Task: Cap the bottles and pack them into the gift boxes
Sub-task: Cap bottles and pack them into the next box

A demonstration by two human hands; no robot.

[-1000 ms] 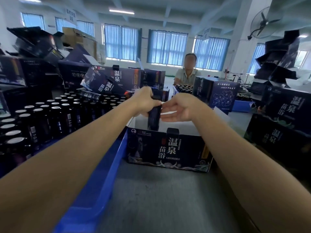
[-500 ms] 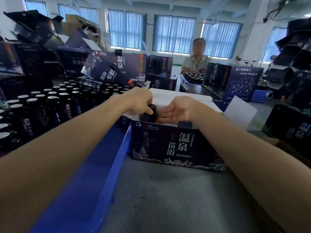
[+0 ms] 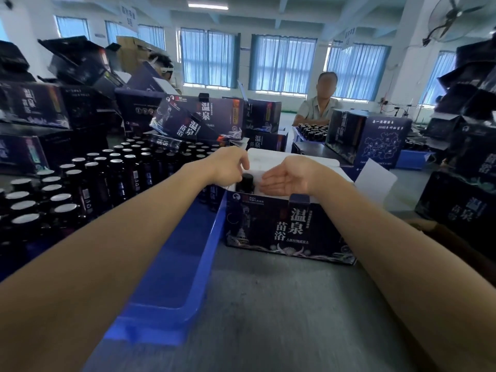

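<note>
An open dark gift box [image 3: 291, 229] with white lettering stands on the grey table, a white insert [image 3: 271, 159] inside it. One dark bottle [image 3: 244, 182] with a black cap sits in the box's front left slot, only its top showing. My left hand [image 3: 228, 167] hovers over that bottle, its fingers curled round the left side of the cap. My right hand [image 3: 288, 179] lies over the insert just right of the bottle, palm up, fingers straight and pointing at it, holding nothing.
A blue tray [image 3: 185, 267] at the left holds several dark bottles with silver tops [image 3: 94, 181]. Stacked gift boxes [image 3: 204, 122] crowd the back and both sides. A person [image 3: 318, 103] sits across the table. A white flap [image 3: 374, 181] sticks out to the right of the box.
The bottle held above the box a second ago has gone down into the front left slot. My left hand has risen off the cap's top, and my right hand has opened beside it.
</note>
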